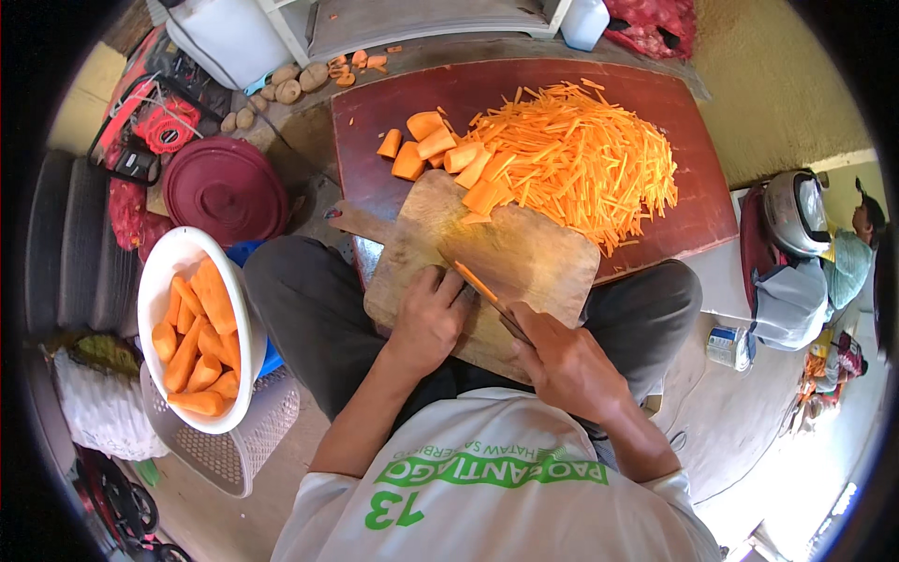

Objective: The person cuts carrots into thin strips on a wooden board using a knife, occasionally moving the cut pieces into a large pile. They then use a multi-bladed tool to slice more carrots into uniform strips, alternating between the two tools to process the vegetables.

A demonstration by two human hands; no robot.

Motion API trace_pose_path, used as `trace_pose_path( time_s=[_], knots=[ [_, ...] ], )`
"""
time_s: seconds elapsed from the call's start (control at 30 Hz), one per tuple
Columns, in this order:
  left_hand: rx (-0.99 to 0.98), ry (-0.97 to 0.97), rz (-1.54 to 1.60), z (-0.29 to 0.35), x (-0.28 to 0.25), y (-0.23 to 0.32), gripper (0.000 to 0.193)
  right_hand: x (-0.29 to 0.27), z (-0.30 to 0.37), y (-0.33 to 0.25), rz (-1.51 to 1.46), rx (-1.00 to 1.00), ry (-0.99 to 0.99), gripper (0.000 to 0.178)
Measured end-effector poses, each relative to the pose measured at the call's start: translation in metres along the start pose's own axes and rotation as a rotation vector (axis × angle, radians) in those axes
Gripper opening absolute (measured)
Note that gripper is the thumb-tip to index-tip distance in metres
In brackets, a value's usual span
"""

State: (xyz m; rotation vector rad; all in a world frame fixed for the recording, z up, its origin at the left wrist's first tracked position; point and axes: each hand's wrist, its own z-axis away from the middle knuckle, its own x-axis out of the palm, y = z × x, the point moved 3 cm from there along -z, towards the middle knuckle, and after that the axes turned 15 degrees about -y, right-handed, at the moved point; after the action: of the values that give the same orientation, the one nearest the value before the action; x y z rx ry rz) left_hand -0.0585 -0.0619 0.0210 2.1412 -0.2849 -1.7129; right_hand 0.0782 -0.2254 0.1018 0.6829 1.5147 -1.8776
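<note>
A wooden cutting board (393, 272) with a handle lies across my lap, its far part against the dark red table. My right hand (573, 365) is closed round the handle of a knife (507, 317), whose blade slants toward the far left over the board. A thin strip of carrot (476, 280) lies along the blade. Beside the blade, my left hand (431, 317) rests on the board with curled fingers; what is under its fingertips is hidden. Carrot chunks (435, 143) sit at the board's far edge, next to a large heap of carrot sticks (585, 164).
The dark red table (693, 178) stands in front of me. At left, a white bowl (248, 375) of peeled carrots (213, 295) sits on a grey perforated basket (251, 440). Behind are a maroon lidded tub (225, 190) and several potatoes (287, 91). A silver helmet (794, 214) is at right.
</note>
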Motion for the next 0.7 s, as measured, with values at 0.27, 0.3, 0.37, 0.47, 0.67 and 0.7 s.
trace_pose_path(
  time_s=[0.27,0.3,0.37,0.47,0.67,0.7],
  knots=[
    [-0.03,0.017,0.031,0.0,-0.001,0.0,0.033,0.005,-0.018,0.006,-0.05,0.068,-0.002,0.051],
    [-0.03,0.019,0.03,0.0,-0.001,-0.004,0.033,0.001,-0.01,0.001,-0.015,0.05,-0.006,0.051],
    [-0.018,0.01,0.075,0.002,0.002,-0.004,0.032,0.002,-0.001,-0.001,0.023,0.029,-0.021,0.052],
    [-0.027,0.016,0.088,-0.001,0.001,-0.004,0.031,0.012,-0.005,0.005,0.06,0.065,0.008,0.05],
    [-0.121,0.052,0.027,0.004,-0.003,-0.003,0.029,0.004,-0.006,-0.002,0.001,0.06,-0.013,0.058],
    [-0.129,0.055,0.027,0.004,-0.004,-0.004,0.029,0.003,-0.002,-0.006,-0.019,0.132,-0.062,0.058]
  ],
)
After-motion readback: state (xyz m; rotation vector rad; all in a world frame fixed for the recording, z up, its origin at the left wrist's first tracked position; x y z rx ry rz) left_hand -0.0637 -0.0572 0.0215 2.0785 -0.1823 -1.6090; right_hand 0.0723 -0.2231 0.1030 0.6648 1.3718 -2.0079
